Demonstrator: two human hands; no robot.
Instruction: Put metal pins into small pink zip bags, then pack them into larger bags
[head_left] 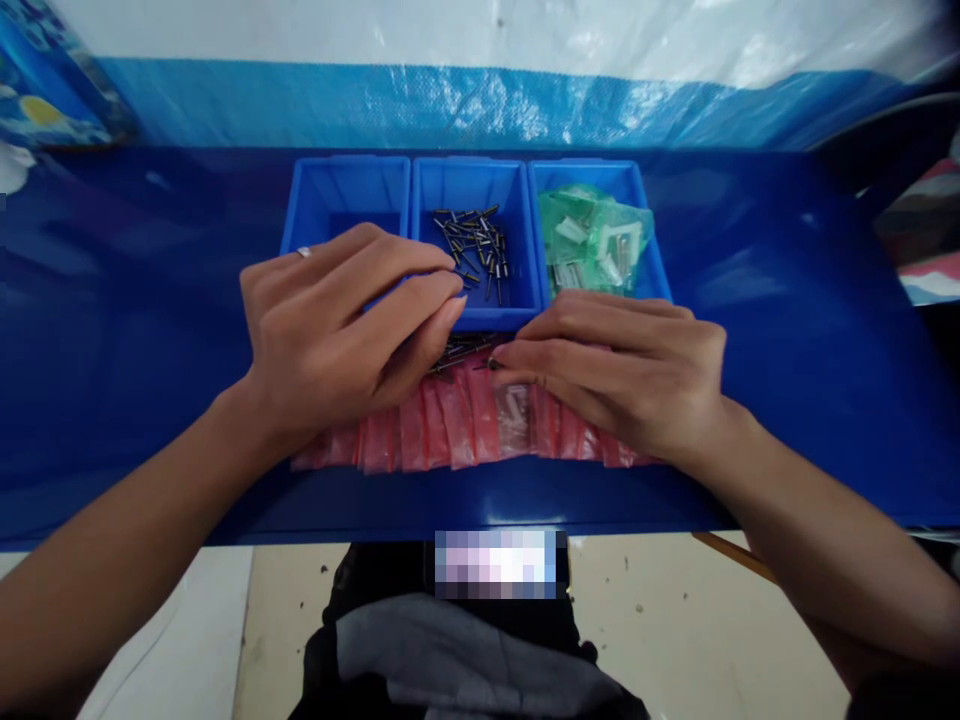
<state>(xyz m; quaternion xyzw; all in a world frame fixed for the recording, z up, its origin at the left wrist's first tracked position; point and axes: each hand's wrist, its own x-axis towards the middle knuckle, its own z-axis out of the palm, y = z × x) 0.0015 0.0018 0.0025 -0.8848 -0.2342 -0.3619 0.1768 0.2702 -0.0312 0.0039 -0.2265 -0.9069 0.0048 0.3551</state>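
My left hand [330, 320] hovers by the front of the middle blue bin [469, 178], its thumb and fingers drawn together; whatever lies between the tips is hidden. My right hand [622, 365] pinches a small dark pop rivet [493, 365] between thumb and forefinger. Several loose rivets [480, 240] lie inside the middle bin. In front of that bin, between my hands, is another small pile of rivets [459, 350]. Below my fingers stretches a row of pink plastic bags [412, 435], with a clear bag [514, 420] holding a pale piece among them.
A blue bin [352, 185] stands left of the middle one. In the right blue bin [589, 175] are green plastic bags [600, 235] with pale and metal parts. All rest on a blue table [750, 400]. A lit phone-like screen [495, 565] lies over my lap.
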